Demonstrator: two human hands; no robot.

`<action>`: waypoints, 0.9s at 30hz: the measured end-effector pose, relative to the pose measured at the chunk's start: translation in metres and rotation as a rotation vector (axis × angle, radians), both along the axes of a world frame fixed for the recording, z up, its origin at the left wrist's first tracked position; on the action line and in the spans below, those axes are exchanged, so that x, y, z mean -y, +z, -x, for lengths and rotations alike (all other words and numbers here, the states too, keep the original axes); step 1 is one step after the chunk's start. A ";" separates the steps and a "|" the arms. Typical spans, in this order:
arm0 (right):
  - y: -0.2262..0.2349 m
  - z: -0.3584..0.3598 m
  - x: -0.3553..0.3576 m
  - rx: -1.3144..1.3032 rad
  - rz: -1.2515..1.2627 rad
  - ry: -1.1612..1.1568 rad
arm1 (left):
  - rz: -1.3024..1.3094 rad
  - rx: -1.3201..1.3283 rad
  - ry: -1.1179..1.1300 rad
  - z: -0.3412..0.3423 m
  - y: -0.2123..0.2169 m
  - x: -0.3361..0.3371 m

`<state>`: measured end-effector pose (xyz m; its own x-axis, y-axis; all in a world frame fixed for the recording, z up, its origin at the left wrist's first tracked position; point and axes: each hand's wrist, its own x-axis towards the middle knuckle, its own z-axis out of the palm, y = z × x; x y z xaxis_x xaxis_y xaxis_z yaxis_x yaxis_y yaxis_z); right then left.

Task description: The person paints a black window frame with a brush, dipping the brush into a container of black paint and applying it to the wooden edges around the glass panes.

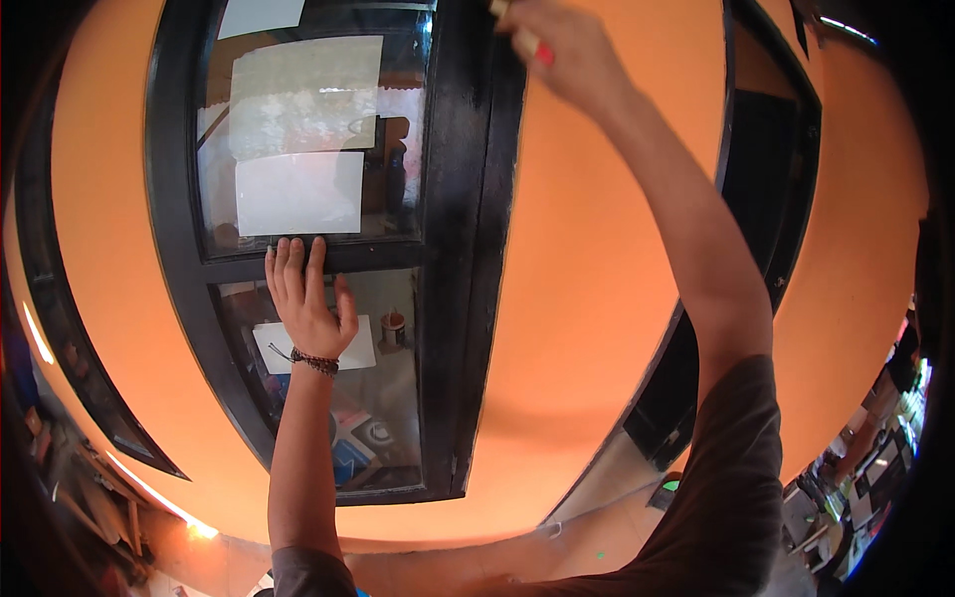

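Observation:
My left hand (316,316) lies against the black window frame (453,298), fingers stretched out over the crossbar between the upper and lower glass panes. A dark braided bracelet (314,361) is round that wrist. High up, my right hand (569,55) is closed at the frame's right upright, near the top edge of the view. Its fingers grip a small, slim tool (500,9) with a pale, wood-coloured part and a red part. Its kind is hard to make out, and its far end is cut off by the picture's edge.
White paper sheets (300,194) show at the upper glass. Through the lower pane I see a small brown container (394,326). Orange wall (597,298) surrounds the frame. A dark doorway (751,189) stands to the right, another dark-framed window (75,298) to the left. Clutter (846,478) lies lower right.

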<state>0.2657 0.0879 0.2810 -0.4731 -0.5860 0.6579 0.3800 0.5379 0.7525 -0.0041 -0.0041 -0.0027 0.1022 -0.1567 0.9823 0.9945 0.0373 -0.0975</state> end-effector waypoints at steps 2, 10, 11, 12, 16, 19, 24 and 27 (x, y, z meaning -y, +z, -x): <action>-0.048 0.008 -0.014 0.133 -0.045 -0.087 | 0.007 -0.003 0.004 -0.001 0.002 0.000; -0.033 -0.002 0.065 0.385 1.139 -0.077 | -0.008 0.018 0.021 0.002 0.000 0.002; -0.015 -0.004 0.055 0.258 1.049 0.013 | -0.002 0.019 0.016 0.000 0.000 0.000; 0.007 -0.006 0.046 0.136 0.951 0.105 | -0.007 0.015 0.015 -0.001 0.002 -0.002; 0.054 0.000 0.028 0.094 0.982 0.232 | -0.003 0.001 0.012 -0.004 0.003 -0.002; 0.054 0.006 0.029 -0.047 0.849 0.222 | -0.002 0.000 0.019 -0.002 0.002 -0.001; 0.031 0.012 0.023 -0.243 0.539 0.552 | -0.012 0.001 0.041 -0.002 0.003 0.002; 0.012 0.014 -0.001 -0.230 0.421 0.330 | -0.016 -0.004 0.019 0.000 0.001 -0.007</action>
<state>0.2515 0.0890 0.2931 -0.1275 -0.3442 0.9302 0.2696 0.8905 0.3665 -0.0037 0.0033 -0.0017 0.1087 -0.1707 0.9793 0.9933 0.0573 -0.1003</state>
